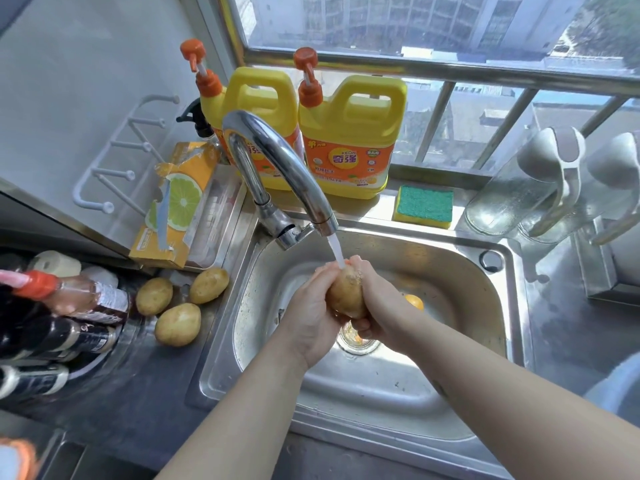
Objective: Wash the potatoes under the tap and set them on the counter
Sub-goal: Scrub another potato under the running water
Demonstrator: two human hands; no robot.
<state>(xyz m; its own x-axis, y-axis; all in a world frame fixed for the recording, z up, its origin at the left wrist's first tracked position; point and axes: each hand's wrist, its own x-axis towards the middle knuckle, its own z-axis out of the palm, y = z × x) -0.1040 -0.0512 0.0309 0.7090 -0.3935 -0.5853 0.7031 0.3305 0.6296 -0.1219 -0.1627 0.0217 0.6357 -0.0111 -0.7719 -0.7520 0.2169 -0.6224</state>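
Currently: 1 potato (346, 295) over sink (485, 306), under tap (277, 157) stream, gripped btwn L hand (310, 318) & R hand (379, 304), fingers curled round it; 3 more potatoes (154, 296) on counter (138, 393) left of sink.

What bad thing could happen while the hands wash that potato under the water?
The wet potato might slip from the left hand and right hand and drop into the sink. Water hitting it could splash onto the counter. The three potatoes beside the sink could roll in.
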